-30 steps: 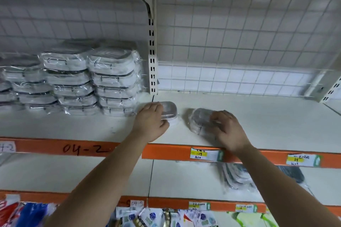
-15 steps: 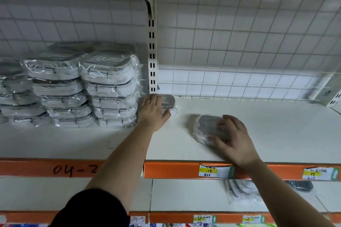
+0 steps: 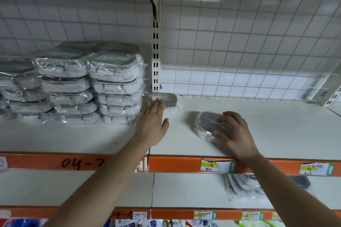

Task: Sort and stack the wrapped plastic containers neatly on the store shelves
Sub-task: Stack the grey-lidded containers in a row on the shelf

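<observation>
Stacks of wrapped white containers (image 3: 114, 86) fill the left of the top shelf (image 3: 276, 131). A single small wrapped container (image 3: 168, 102) stands against the back grid just right of the stacks. My left hand (image 3: 153, 123) lies flat with fingers straight, its fingertips touching that container's front. A second small wrapped container (image 3: 208, 125), with a grey lid, lies further right near the shelf's middle. My right hand (image 3: 234, 132) is curled over its right side, gripping it.
An orange shelf edge (image 3: 184, 164) carries price labels (image 3: 215, 166). A slotted upright post (image 3: 156, 57) stands behind the single container. On the shelf below lie more wrapped items (image 3: 243, 186). A wire grid (image 3: 239, 51) backs the shelf.
My left hand has pushed the small container back to the grid beside the stacks and has opened flat. The right hand keeps its hold on the other container. The view has tilted up.
</observation>
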The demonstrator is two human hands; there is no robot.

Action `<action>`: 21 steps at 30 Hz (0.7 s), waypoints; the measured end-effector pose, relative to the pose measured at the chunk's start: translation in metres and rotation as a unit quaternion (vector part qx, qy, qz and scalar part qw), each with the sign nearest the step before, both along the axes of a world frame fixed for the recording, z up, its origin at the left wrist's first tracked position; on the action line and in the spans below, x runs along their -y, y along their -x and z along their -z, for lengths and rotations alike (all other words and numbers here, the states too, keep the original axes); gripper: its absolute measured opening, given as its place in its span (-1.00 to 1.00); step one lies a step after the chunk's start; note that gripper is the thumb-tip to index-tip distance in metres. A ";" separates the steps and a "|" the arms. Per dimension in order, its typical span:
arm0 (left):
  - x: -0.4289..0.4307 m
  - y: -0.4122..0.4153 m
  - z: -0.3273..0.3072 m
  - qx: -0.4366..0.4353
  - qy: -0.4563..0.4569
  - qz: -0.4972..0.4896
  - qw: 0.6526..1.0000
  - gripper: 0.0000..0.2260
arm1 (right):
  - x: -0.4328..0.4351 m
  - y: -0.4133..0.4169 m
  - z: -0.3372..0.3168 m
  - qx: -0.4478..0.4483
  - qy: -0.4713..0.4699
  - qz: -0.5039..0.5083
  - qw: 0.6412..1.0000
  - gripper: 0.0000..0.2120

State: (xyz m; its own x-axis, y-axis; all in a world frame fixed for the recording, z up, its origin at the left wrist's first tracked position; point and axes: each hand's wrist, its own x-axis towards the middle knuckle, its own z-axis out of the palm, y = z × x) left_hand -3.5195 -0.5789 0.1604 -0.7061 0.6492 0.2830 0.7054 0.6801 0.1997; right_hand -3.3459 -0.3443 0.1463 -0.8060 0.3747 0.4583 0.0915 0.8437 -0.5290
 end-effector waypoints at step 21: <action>0.029 -0.032 0.016 -0.204 -0.122 0.002 0.971 -0.82 | 0.071 0.201 -0.054 0.052 -0.078 -0.131 0.987 -0.71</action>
State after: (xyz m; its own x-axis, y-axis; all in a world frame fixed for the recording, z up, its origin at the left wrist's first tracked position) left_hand -3.4875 -0.6075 0.1443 -0.5001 0.5311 0.6840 0.7626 0.6443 0.0573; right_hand -3.5466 -0.4150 0.1999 -0.9116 0.0794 0.4033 -0.0931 0.9158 -0.3908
